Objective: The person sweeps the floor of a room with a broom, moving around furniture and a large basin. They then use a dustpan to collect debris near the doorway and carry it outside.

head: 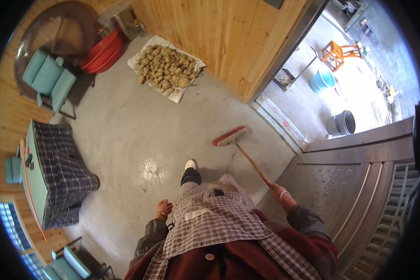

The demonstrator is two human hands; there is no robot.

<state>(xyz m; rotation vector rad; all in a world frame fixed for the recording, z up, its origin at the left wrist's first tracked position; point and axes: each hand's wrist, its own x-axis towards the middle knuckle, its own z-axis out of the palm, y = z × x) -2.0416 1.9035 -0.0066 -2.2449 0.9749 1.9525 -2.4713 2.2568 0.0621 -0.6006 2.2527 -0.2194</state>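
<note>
My right hand (279,194) grips the wooden handle of a push broom (253,163) near its upper end. The broom head (232,135), with red bristles and a pale block, rests on the concrete floor (126,140) a little short of the doorway. Beside the checked apron (210,224), my left hand (165,207) hangs with its fingers loosely bent and nothing visible in it. One light shoe (190,164) shows ahead of the apron.
Potatoes (166,68) lie spread on a white sheet by the wooden wall. Red basins (103,52) and a teal chair (49,80) stand at upper left, a cloth-draped table (63,168) at left. A door (332,185) stands ajar at right; buckets (340,123) lie beyond the threshold (281,120).
</note>
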